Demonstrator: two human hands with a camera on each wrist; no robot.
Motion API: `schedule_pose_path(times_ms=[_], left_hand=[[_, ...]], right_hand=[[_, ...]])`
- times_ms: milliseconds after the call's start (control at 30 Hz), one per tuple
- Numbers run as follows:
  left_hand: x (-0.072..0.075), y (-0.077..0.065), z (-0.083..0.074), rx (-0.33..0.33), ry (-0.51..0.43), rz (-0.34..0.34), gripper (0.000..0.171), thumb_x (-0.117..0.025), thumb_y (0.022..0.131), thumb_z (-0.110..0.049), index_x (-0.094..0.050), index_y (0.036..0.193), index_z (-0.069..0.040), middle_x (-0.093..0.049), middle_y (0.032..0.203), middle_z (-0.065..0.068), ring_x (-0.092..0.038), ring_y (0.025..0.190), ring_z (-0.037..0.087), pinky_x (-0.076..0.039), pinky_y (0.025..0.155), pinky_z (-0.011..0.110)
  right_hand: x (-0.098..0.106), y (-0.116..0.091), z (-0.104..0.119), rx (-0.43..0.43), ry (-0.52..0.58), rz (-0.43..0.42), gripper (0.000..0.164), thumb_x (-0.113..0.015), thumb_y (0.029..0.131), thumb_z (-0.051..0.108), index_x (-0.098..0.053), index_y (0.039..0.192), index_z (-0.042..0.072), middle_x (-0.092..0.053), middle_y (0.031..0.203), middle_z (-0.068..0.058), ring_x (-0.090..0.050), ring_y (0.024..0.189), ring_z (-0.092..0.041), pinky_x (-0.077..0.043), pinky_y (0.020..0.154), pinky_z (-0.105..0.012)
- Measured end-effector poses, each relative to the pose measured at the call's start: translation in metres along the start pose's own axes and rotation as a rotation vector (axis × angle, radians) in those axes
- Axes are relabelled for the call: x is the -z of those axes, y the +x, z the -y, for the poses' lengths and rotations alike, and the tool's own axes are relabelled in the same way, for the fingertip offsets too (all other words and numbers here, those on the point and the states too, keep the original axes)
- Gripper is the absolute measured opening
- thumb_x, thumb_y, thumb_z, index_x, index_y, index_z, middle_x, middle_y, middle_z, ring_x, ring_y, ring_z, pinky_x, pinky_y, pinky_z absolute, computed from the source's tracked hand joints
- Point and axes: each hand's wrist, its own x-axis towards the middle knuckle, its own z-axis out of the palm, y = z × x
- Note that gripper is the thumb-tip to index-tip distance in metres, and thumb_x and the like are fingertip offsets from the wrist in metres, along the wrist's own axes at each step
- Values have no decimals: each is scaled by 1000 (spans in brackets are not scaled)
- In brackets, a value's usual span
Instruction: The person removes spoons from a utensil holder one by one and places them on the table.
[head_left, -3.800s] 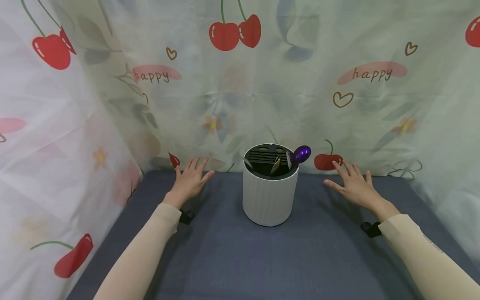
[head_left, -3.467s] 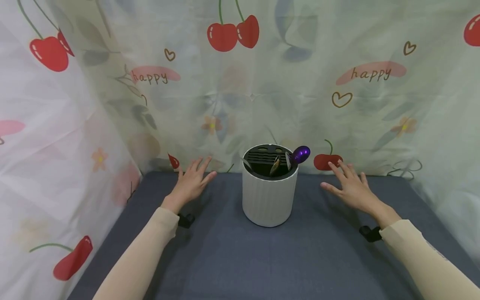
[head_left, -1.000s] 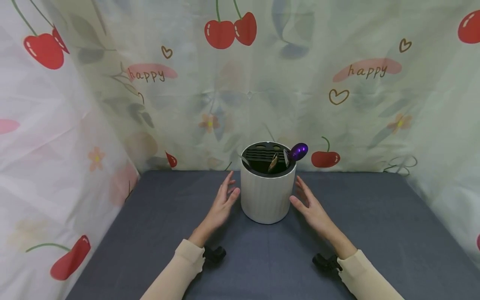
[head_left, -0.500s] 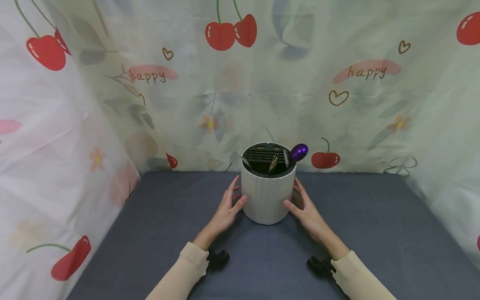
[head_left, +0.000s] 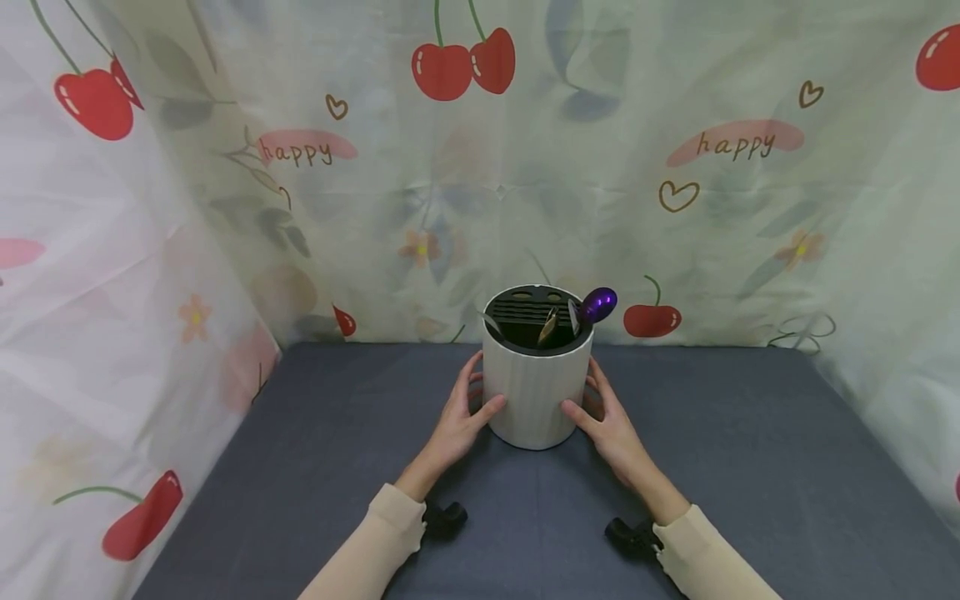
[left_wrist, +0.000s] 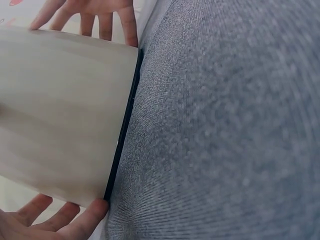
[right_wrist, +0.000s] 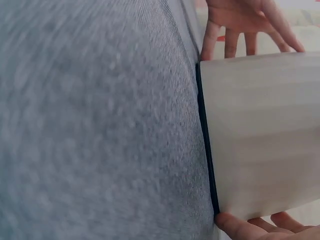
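A white ribbed utensil holder (head_left: pixel 534 392) with a black slotted top stands upright on the dark grey cloth. My left hand (head_left: pixel 457 423) holds its left side, thumb on the front and fingers reaching round behind. My right hand (head_left: pixel 615 432) grips the right side in the same way. Out of the top stick a shiny purple spoon-like head (head_left: pixel 600 306), a gold-coloured piece (head_left: pixel 548 327) and a thin silvery piece (head_left: pixel 491 322). The left wrist view shows the holder's dark base rim (left_wrist: pixel 123 130) against the cloth, with fingertips on both sides of the wall.
The grey cloth-covered table (head_left: pixel 360 400) extends around the holder. A printed curtain (head_left: pixel 360 242) with cherries hangs right behind the table's back edge, and more curtain hangs at both sides. A black wrist device (head_left: pixel 446 522) sits at each cuff.
From wide apart over the table, both hands have come inward to the holder. In the last half second the thumbs have closed onto its front. The holder itself stays in place.
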Motion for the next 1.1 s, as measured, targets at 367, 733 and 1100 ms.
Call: schedule_pose_path(times_ms=[367,733,1100], left_hand=[[-2,-3,0,-45,27,-21,79,-68,104,-30,-20,167,-29,-38,157,19,-48,138,43,-47,107,61],[-10,-1,-7,-55,27,-27,79,-67,105,-33,-19,167,-28,-35,160,19,-44,140,42,-42,111,62],[-40,6,-23,-48,22,-28,79,-63,103,-52,-18,166,-35,-34,160,15,-42,142,36,-43,111,58]], right_hand=[[-1,0,2,1,47,-38,85,-69,103,20,-15,169,27,-27,167,-18,-33,150,-46,-37,115,-63],[7,-3,9,-19,94,-45,85,-70,102,19,-17,168,31,-28,167,-15,-34,151,-41,-38,114,-64],[45,-6,18,-42,71,-27,87,-67,104,22,-9,169,30,-21,169,-19,-34,150,-42,-51,106,-47]])
